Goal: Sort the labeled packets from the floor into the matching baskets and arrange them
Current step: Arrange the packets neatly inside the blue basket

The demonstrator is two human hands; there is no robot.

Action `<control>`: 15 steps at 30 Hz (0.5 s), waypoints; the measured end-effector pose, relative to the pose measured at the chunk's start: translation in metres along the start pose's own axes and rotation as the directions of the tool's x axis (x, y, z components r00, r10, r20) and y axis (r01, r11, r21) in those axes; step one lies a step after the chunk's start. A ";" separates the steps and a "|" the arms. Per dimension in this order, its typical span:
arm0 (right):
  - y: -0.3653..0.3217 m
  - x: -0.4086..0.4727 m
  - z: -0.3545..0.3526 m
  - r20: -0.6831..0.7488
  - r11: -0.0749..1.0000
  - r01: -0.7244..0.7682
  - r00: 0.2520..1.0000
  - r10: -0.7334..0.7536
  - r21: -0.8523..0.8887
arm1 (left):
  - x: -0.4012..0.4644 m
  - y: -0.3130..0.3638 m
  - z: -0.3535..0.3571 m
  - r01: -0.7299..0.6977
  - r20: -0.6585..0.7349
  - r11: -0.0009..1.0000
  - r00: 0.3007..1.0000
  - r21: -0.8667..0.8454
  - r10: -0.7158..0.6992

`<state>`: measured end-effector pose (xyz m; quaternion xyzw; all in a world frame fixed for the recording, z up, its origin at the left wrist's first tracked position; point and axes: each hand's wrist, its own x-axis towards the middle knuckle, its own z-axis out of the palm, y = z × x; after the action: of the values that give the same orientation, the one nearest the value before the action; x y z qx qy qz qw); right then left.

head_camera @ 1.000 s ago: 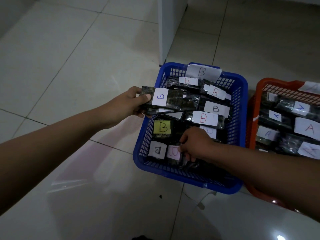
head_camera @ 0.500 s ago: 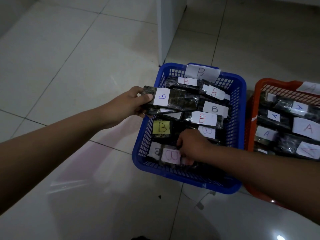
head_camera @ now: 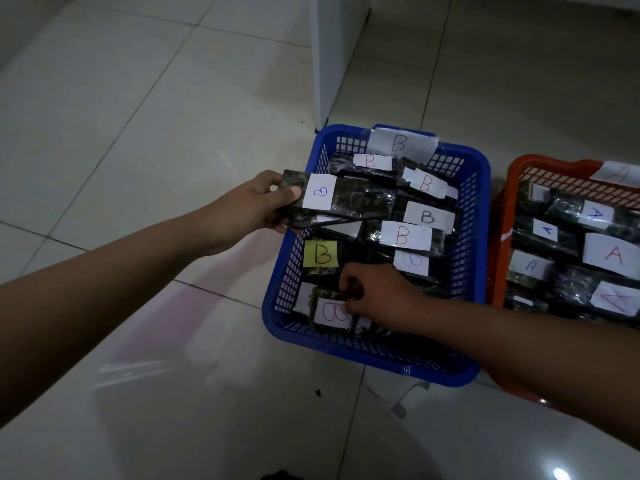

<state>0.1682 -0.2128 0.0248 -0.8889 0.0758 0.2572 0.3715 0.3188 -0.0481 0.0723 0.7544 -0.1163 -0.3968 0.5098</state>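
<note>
Two plastic lattice baskets sit side by side on the pale tiled floor (head_camera: 145, 140) — blue rectangular basket (head_camera: 483, 216) at centre, orange basket (head_camera: 498, 216) just to its right, cut off by the frame edge. Blue one is full of dark plastic-wrapped packets with B labels, plus a paper B tag (head_camera: 401, 143) on its far rim; orange one holds the same kind of packets with A labels (head_camera: 611, 254). White cabinet corner (head_camera: 329, 57) stands behind the blue basket. Left hand (head_camera: 249, 206) grips a stack of dark packets (head_camera: 349, 206) over the basket's left rim, thumb on top beside a white label with a blue B. Right hand (head_camera: 377, 296) reaches into the near end of the blue basket — fingers curled, pinching a dark packet with a red-B label (head_camera: 332, 311). Yellow B sticky note (head_camera: 321, 253) lies on a packet between the two hands.
</note>
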 end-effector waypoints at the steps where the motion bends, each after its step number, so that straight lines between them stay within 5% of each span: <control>1: 0.000 -0.001 0.003 -0.013 1.000 0.008 1.000 -0.008 -0.006 | 0.000 0.000 0.000 0.000 0.001 1.000 1.000 -0.003 0.001; 5: 0.002 0.003 0.005 -0.073 0.988 -0.004 0.997 -0.007 -0.151 | -0.001 0.001 0.003 0.001 0.015 1.000 1.000 0.014 -0.001; 10: 0.007 0.006 -0.013 -0.022 0.996 0.014 1.000 -0.016 -0.093 | -0.006 0.001 0.001 0.006 0.022 0.998 1.000 0.059 -0.007; 13: 0.008 0.003 -0.030 -0.086 0.931 -0.132 0.982 0.171 0.341 | -0.012 0.001 -0.002 0.011 0.044 0.995 0.999 0.104 -0.015; 15: 0.005 -0.003 -0.045 -0.026 0.665 -0.167 0.963 0.269 0.728 | -0.018 0.000 -0.002 0.005 0.083 0.984 0.996 0.179 -0.020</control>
<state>0.1815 -0.2481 0.0496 -0.6714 0.3004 0.1907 0.6501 0.3084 -0.0360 0.0817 0.7804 -0.1681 -0.4195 0.4321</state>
